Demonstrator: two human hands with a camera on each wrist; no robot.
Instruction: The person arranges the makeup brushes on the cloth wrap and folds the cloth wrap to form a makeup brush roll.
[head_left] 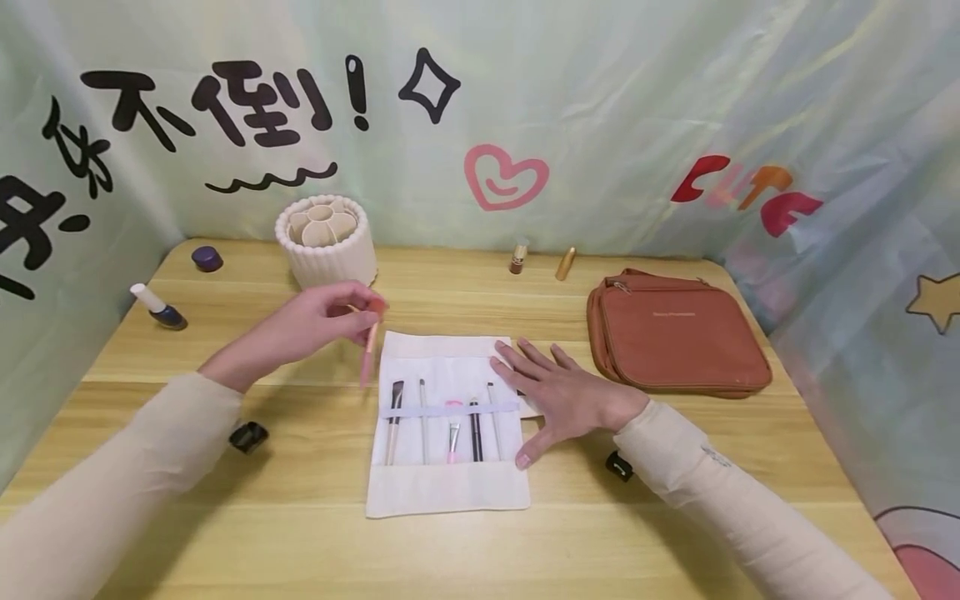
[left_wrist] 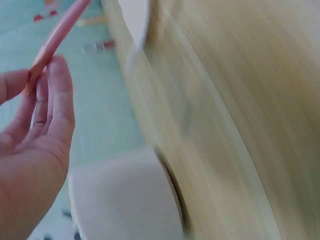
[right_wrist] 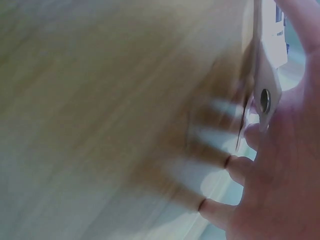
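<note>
My left hand [head_left: 311,323] pinches a pink makeup brush [head_left: 368,354] between thumb and fingertips, its handle pointing down just beyond the left edge of a white fabric brush roll [head_left: 450,490]. In the left wrist view the pink handle [left_wrist: 67,22] reaches up past the fingertips. Spread wide, my right hand [head_left: 570,402] lies over the roll's right edge, fingers straight. Under the roll's band [head_left: 435,411] several brushes stand in a row, among them an angled brush [head_left: 395,406] and a short pink one [head_left: 453,442]. The right wrist view shows a tab with a metal snap [right_wrist: 265,101] beside the palm.
A white ribbed holder [head_left: 330,250] stands behind my left hand. Farther left are a nail polish bottle [head_left: 161,308] and a purple jar [head_left: 207,259]. At the back lie a small clear-capped tube [head_left: 518,257] and a gold tube [head_left: 566,264]. A brown case [head_left: 682,337] lies at right.
</note>
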